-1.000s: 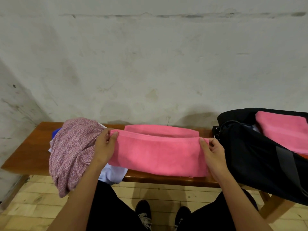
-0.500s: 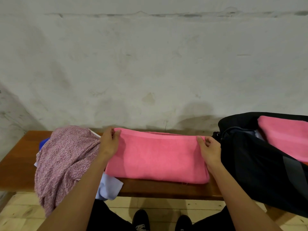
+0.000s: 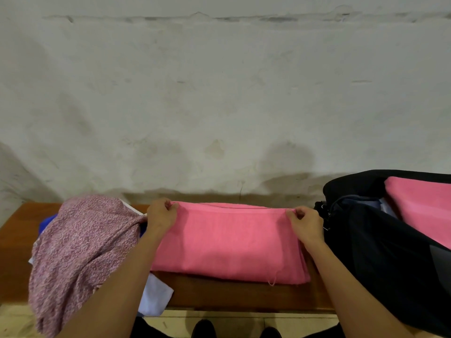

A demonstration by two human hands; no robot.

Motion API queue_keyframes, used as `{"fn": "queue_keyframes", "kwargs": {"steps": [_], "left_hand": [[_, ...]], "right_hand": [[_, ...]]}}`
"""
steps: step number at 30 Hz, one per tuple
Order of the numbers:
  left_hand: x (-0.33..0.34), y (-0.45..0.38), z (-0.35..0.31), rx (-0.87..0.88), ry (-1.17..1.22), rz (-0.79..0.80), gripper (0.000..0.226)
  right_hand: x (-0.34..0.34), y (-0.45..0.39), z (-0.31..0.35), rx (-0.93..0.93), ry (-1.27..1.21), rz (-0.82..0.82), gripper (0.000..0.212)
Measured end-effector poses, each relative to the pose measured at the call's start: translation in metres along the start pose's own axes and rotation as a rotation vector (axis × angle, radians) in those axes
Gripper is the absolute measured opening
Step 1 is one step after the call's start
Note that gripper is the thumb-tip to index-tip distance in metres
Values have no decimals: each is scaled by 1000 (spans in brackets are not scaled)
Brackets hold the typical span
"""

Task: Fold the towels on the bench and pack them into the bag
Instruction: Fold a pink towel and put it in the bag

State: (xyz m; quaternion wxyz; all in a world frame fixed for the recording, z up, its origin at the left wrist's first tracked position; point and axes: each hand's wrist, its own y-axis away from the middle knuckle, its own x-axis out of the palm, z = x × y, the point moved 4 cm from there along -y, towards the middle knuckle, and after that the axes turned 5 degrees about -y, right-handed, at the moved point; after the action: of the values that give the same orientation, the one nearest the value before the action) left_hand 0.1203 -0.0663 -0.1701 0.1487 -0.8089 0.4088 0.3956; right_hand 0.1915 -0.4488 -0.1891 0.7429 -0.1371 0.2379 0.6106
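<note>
Folded over since one second ago: near flap of pink towel [image 3: 229, 242] now lies doubled on itself, far strip no longer exposed. Both hands farther back, at the far edge.

Left hand [image 3: 161, 217]: closed, pinching the far left corner of the towel. Right hand [image 3: 305, 223]: closed, pinching the far right corner. Towel flat on wooden bench [image 3: 17, 240], long side parallel to the wall [image 3: 219, 93], near edge stopping short of the bench front; loose thread hanging at the near right.

Left of towel: speckled mauve cloth [image 3: 75, 250] heaped and draping over the bench front, touching the left forearm. Beneath it, blue fabric [image 3: 47, 222] and pale lilac fabric [image 3: 156, 296], partly hidden.

Right of towel: black bag [image 3: 380, 259], unzipped, just beside the right hand. Second pink towel [image 3: 422, 208] folded and resting in the bag opening.

Dark shoes [image 3: 202, 329] visible on pale floor below the bench.
</note>
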Motion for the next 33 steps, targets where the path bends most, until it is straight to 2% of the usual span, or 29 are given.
{"fn": "queue_keyframes", "kwargs": {"steps": [8,12,18,25,29,33], "left_hand": [[1,-11,-3,-40,-43,71,15],[1,-16,4,-50,-92,116,26],[2,-16,1,-38,-100,105,15],[9,-21,11,-86,190,67,10],[7,-14,11,-154,386,103,18],[-14,-7,0,-114,558,85,24]], "right_hand": [[-1,-5,3,34,-47,59,12],[0,-3,7,76,-162,108,11],[-4,0,9,144,-322,159,14],[-6,2,10,183,-411,149,6],[-8,4,12,202,-489,152,16],[-17,8,27,139,-528,142,20]]}}
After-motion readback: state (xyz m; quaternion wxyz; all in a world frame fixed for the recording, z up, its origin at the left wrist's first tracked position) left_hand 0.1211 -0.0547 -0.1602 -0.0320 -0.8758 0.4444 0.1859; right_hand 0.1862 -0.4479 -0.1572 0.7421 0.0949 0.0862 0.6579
